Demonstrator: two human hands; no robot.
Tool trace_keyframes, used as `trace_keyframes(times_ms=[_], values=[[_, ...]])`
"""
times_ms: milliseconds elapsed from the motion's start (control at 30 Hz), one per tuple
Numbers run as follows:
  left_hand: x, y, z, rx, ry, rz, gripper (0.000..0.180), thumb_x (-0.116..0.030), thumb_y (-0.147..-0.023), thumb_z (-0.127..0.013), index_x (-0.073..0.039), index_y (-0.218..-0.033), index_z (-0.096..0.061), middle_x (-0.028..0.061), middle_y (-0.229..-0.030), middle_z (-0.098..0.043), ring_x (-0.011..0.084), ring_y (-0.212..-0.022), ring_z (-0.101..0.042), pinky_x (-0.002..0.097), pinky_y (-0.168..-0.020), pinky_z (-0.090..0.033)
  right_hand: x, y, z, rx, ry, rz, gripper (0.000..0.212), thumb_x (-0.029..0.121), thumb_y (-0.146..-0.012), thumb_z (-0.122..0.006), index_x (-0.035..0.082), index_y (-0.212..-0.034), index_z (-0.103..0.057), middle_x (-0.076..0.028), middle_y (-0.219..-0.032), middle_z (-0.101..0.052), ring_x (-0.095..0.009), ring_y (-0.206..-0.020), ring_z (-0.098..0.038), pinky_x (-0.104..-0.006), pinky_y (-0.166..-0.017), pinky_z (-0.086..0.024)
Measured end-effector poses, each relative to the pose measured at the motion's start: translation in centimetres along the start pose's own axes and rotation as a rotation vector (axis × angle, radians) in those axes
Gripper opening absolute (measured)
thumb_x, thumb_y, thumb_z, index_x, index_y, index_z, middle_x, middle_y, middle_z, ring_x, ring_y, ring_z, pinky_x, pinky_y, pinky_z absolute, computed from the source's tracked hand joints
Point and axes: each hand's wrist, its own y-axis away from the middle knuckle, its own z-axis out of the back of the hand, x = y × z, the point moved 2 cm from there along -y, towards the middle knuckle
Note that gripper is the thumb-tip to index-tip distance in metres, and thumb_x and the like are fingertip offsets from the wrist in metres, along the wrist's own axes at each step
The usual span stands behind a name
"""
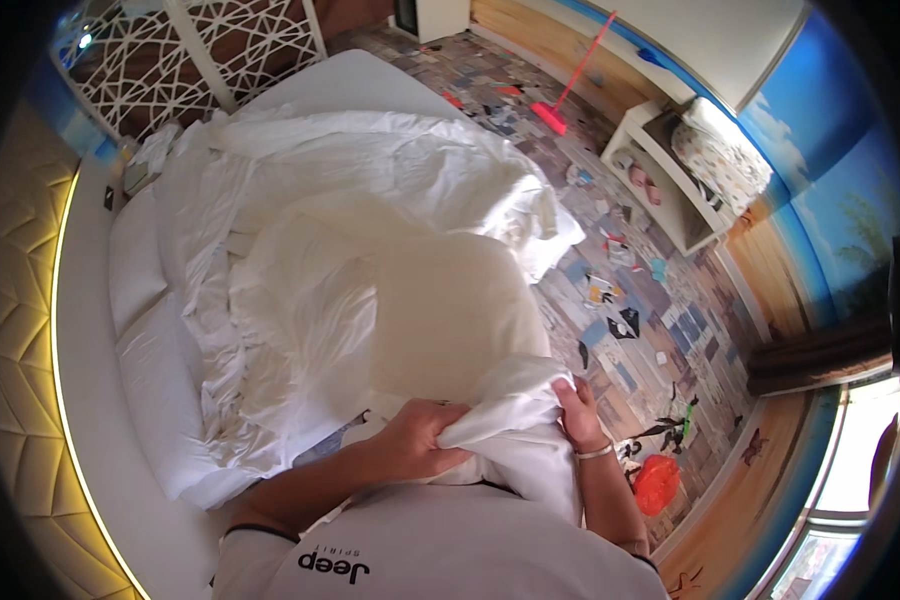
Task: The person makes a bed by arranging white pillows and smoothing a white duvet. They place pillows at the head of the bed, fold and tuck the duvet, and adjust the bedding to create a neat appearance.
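A large white duvet lies rumpled over the bed, with a smoother cream-coloured stretch at its middle right. Its near edge is gathered in front of my body, bunched and folded over between my hands. My left hand is closed on this fabric, its thumb lying along the fold. At the fold's right end, my right hand, with a pale band on the wrist, pinches the cloth at the bed's right side. Further layers of white cloth hang below both hands, against my shirt.
White pillows line the left side by a padded headboard. Many scattered small items lie on the patterned floor to the right. A red broom, a low white shelf unit and a red plastic bag stand or lie there.
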Motion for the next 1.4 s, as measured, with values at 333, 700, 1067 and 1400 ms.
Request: trace_keyframes(times_ms=[333,700,1067,1400], values=[[1.8,-20.2,-8.2,0.391,0.15,0.009,0.034,-0.011,-0.08,-0.07,-0.002,-0.112,-0.063,0.0139,-0.092,-0.07,0.0209,-0.083,-0.067,0.0328,-0.075,-0.05,1.1,4.0,14.5,-0.4,0.243,-0.039,0.035,0.019,-0.086,-0.071,-0.007,-0.109,-0.064,-0.009,-0.093,-0.069,-0.016,-0.086,-0.063,-0.0318,-0.08,-0.05],[11.2,-50.9,-15.4,0.572,0.117,-0.14,0.039,-0.023,-0.082,-0.072,-0.003,-0.114,-0.063,0.0134,-0.109,-0.068,0.0246,-0.101,-0.064,0.0352,-0.088,-0.048,3.4,-8.7,33.9,-0.752,0.417,-0.354,0.031,0.019,-0.088,-0.068,-0.006,-0.106,-0.067,-0.01,-0.097,-0.07,-0.015,-0.088,-0.061,-0.0314,-0.079,-0.049],[12.6,-74.9,-13.2,0.484,0.116,0.003,0.037,-0.024,-0.083,-0.072,-0.004,-0.113,-0.064,0.0143,-0.103,-0.07,0.0232,-0.096,-0.066,0.034,-0.086,-0.049,16.3,-28.2,47.8,-0.677,0.306,-0.101,0.034,0.028,-0.091,-0.067,-0.003,-0.105,-0.068,-0.003,-0.092,-0.069,-0.01,-0.081,-0.059,-0.0285,-0.075,-0.048],[15.2,-92.8,-7.1,0.015,0.236,0.196,0.036,-0.019,-0.084,-0.073,-0.003,-0.114,-0.064,0.0079,-0.103,-0.07,0.0129,-0.094,-0.063,0.0285,-0.085,-0.048,30.9,-56.5,59.0,-0.242,0.364,-0.227,0.034,0.028,-0.087,-0.07,-0.003,-0.104,-0.069,-0.008,-0.089,-0.071,-0.013,-0.077,-0.062,-0.0291,-0.071,-0.051]])
